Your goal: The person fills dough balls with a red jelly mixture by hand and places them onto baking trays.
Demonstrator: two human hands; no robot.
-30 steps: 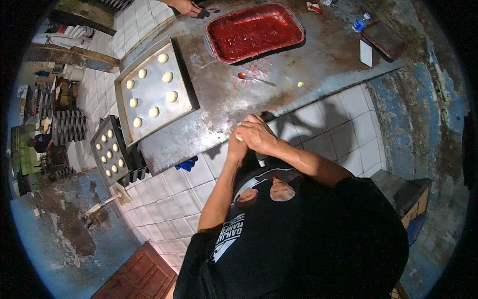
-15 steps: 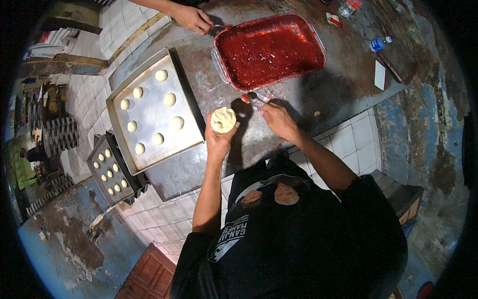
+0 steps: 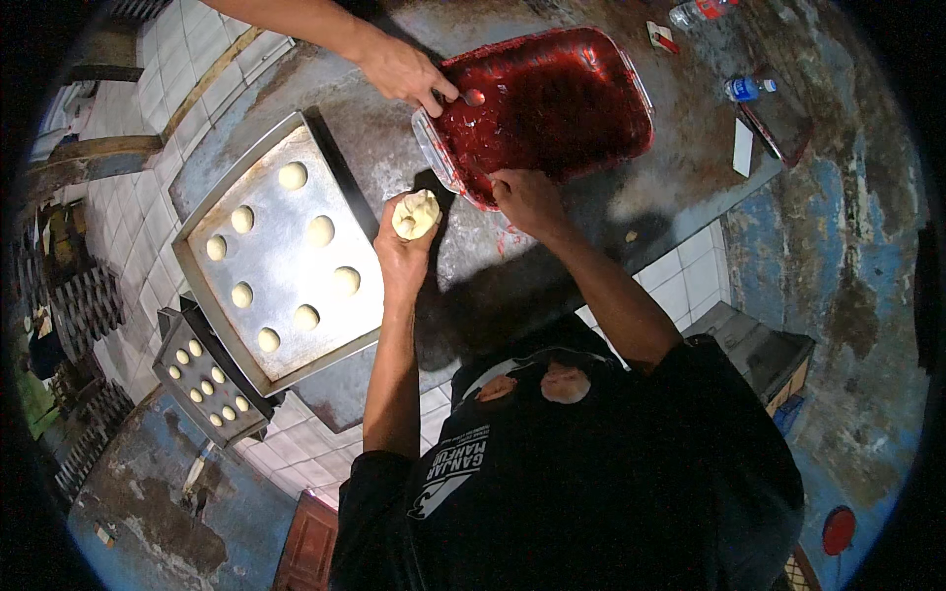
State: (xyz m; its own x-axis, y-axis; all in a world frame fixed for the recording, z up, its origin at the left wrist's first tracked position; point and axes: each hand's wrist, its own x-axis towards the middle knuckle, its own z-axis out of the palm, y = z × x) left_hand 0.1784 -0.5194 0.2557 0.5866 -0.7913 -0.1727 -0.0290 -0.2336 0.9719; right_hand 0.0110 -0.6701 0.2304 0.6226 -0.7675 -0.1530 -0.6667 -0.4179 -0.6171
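Note:
In my left hand [image 3: 397, 258] is a piece of pale dough [image 3: 416, 215], cupped upright with its uneven top showing. My right hand [image 3: 530, 204] is closed at the near edge of a rectangular tub [image 3: 430, 150] of glossy red jam-like filling [image 3: 552, 94]. The spoon in its grip showed a moment ago; now its bowl is hidden around the tub's edge. Across the table, a co-worker's hand [image 3: 402, 73] reaches over the tub's left corner, holding another spoon [image 3: 475, 98] above the filling.
A large metal tray [image 3: 345, 369] with several dough balls [image 3: 320, 230] lies to the left. Below it stands a smaller dark tray [image 3: 258, 406] with more balls. Toward the right are a blue-capped bottle [image 3: 749, 89], a red-labelled bottle [image 3: 702, 12] and a white card [image 3: 743, 148].
My right hand has moved up to the tub's edge with its spoon. The co-worker's hand has come further over the tub. The dough stays in my left hand, and the view has shifted.

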